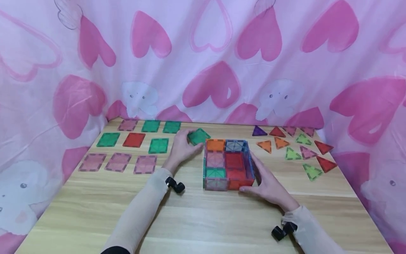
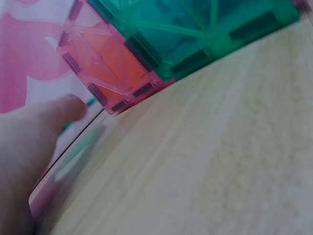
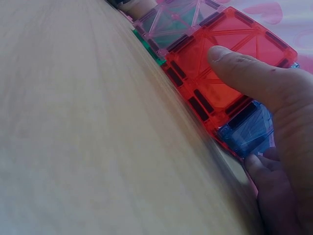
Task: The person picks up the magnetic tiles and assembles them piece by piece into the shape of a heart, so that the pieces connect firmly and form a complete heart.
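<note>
Head view: tile pinched at left, box braced at right.
From my remote seat I see the left hand (image 1: 183,147) pinching a translucent green square plastic tile (image 1: 200,136) by the box's far-left corner, while the right hand (image 1: 269,183) grips the near-right corner of the open box of translucent coloured plastic tiles (image 1: 217,184) on the wooden tabletop (image 1: 190,222); I'd pinch only the tile's rim. In the left wrist view, the thumb tip shows just beside the translucent pink square wall panel (image 2: 105,58); contact I can't tell, so I'd move slowly there. In the right wrist view, the thumb lies on the translucent red square front panel (image 3: 195,68), the other fingers low by the translucent blue side panel (image 3: 252,129); I'd brace lightly, as the walls could fold inward.
</note>
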Tool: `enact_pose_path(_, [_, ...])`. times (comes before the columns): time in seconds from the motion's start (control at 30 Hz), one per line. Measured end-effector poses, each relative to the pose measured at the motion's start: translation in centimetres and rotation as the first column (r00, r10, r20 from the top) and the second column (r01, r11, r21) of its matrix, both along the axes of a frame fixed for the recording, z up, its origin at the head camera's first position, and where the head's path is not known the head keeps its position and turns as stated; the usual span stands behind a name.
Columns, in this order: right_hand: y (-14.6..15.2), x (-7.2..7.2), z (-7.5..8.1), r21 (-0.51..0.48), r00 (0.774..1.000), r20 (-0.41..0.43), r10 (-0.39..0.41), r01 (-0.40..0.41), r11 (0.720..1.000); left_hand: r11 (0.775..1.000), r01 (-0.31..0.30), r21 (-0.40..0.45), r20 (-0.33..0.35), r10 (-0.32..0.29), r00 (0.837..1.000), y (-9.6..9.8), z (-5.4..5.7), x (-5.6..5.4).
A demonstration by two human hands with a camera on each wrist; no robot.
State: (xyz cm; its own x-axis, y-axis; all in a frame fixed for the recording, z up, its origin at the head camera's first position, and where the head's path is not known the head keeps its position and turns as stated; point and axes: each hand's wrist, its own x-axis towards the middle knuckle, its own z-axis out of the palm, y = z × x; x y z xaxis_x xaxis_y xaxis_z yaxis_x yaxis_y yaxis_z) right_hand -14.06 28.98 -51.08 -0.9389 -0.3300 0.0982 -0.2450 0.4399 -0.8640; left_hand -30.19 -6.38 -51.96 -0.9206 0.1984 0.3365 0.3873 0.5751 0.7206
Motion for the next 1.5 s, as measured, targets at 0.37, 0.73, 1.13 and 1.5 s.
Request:
enact_pose_path(0.37, [-0.3, -0.2, -0.2, 0.011, 1.0, -0.011, -0.012, 0.012, 1.0, 0.948, 0.12, 0.294, 0.019, -0.131, 0.991, 0.8, 4.8, 1.1])
enact_pose_path(0.73, [0.6, -0.4, 0.2, 0.002, 1.0, -0.02, -0.009, 0.009, 1.0, 0.86, 0.508, 0.045, 0.051, -0.51, 0.859, 6.3, 10.1, 4.5])
enact_pose_path(1.13, [0.0, -0.1, -0.6, 0.014, 0.999, -0.047, -0.003, 0.004, 1.0, 0.826, 0.515, -0.228, 0.079, -0.512, 0.855, 9.3, 9.2, 4.4])
enact_pose_path(1.5, [0.0, -0.3, -0.6, 0.02, 0.999, -0.053, 0.0, 0.001, 1.0, 0.816, 0.52, -0.252, 0.09, -0.515, 0.852, 9.3, 8.8, 4.3])
